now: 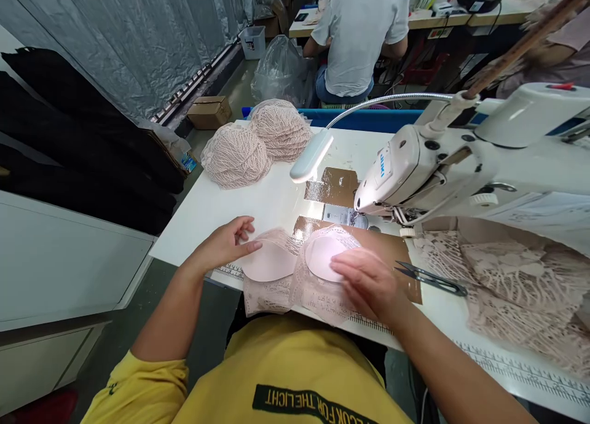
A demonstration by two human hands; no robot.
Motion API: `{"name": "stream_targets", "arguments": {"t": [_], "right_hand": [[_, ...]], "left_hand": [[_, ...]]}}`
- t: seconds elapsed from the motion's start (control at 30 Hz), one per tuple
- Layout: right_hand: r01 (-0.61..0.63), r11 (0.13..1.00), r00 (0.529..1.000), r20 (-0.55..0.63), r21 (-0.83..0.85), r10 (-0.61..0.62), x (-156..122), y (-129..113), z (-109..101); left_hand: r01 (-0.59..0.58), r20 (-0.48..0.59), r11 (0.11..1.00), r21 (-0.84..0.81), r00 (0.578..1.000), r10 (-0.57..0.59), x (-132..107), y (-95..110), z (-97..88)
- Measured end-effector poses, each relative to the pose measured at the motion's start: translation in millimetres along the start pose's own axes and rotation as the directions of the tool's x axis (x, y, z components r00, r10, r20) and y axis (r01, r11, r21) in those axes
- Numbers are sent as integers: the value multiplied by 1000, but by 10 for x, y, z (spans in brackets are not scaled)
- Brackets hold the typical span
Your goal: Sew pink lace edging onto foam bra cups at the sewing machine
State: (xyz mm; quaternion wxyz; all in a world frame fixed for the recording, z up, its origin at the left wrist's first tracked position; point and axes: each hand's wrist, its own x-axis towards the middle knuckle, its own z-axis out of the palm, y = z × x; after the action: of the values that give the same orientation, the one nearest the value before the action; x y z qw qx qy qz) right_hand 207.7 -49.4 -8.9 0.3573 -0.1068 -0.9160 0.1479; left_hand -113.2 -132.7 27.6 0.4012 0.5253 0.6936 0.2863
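Observation:
A pale pink lace bra piece [299, 282] with two smooth cups lies at the table's front edge, its lower lace hanging over the edge. My left hand [228, 246] is beside the left cup [270, 261]; its thumb touches that cup's upper edge, and its other fingers curl apart from it. At the right cup [322, 258], my right hand [371, 282] has its fingers pressed together on the outer side, gripping the lace there; the thumb is mostly hidden. Behind the piece stands a white sewing machine [415, 166], its needle area just beyond the right cup.
Thread snips [431, 278] lie right of my right hand. More lace [520, 282] is heaped at the right. Stacked lace cups [237, 155] sit at the back left. A lamp [312, 157] overhangs the table [193, 224]. A co-worker [364, 37] sits beyond.

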Motion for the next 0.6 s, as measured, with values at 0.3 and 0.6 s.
{"name": "stream_targets", "arguments": {"t": [0.3,0.6], "right_hand": [[-376,906,894,182,-192,410,18,61,-63],[-433,901,876,220,-33,430,-29,26,25]], "left_hand": [[-6,37,995,99,999,3,-170,-89,14],[-97,-137,993,67,985,105,374,-21,-24]]}}
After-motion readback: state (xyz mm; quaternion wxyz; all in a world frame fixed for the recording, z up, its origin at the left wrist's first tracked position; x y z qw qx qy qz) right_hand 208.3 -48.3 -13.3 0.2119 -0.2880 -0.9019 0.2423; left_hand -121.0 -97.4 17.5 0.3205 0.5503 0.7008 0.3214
